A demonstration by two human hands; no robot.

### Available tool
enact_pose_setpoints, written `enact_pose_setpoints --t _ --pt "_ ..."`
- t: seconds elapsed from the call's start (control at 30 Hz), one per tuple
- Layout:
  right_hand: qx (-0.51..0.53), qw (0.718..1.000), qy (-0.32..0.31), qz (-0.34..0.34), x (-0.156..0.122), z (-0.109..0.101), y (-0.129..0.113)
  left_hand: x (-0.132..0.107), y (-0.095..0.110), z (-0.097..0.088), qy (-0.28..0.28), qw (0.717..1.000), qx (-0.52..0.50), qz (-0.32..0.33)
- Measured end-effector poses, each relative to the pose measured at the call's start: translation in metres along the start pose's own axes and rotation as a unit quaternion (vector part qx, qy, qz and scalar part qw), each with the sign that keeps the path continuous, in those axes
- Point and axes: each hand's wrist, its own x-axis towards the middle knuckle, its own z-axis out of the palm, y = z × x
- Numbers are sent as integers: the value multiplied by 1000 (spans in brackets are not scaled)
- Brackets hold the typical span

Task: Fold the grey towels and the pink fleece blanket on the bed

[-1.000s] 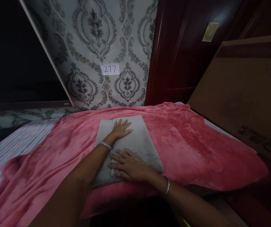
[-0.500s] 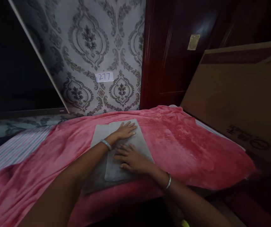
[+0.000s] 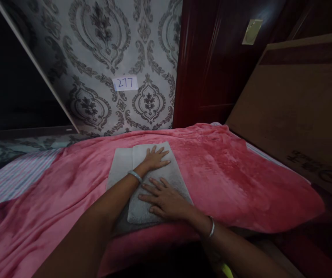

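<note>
A grey towel point(image 3: 142, 210) lies on a pink blanket, its right part folded over so that a single-layer strip shows along the left. My left hand point(image 3: 155, 159) rests flat on the far part of the folded layer, fingers spread. Nearer to me, my right hand point(image 3: 167, 200) lies palm down on the same layer, its fingers apart and pointing left. Neither hand grips anything. My forearms hide part of the towel's near left side.
The pink blanket point(image 3: 218, 177) covers most of the surface, with a striped sheet point(image 3: 23, 173) showing at left. A large cardboard box point(image 3: 299, 104) leans at right. A dark screen point(image 3: 15, 77) stands at left. Behind are a patterned wall with a "277" label point(image 3: 125, 82) and a dark red door point(image 3: 203, 58).
The camera view has tilted down and come a little closer. Both hands stay on the towel, with their fingers spread slightly wider than before.
</note>
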Motion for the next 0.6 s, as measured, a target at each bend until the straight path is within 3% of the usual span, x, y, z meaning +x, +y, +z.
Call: enact_pose_setpoints --t 0.2,0.33,0.43,0.6 --pt "-19 1000 2 6 -2 1 0 -4 1 -5 -13 1000 4 9" --pt "-11 1000 22 14 -4 3 2 -30 2 -6 -36 999 11 20" --pt "1 998 62 17 -14 5 6 -78 1 -5 -42 998 9 39" --pt "-22 989 138 54 -63 10 16 -196 9 1 -35 995 -7 93"
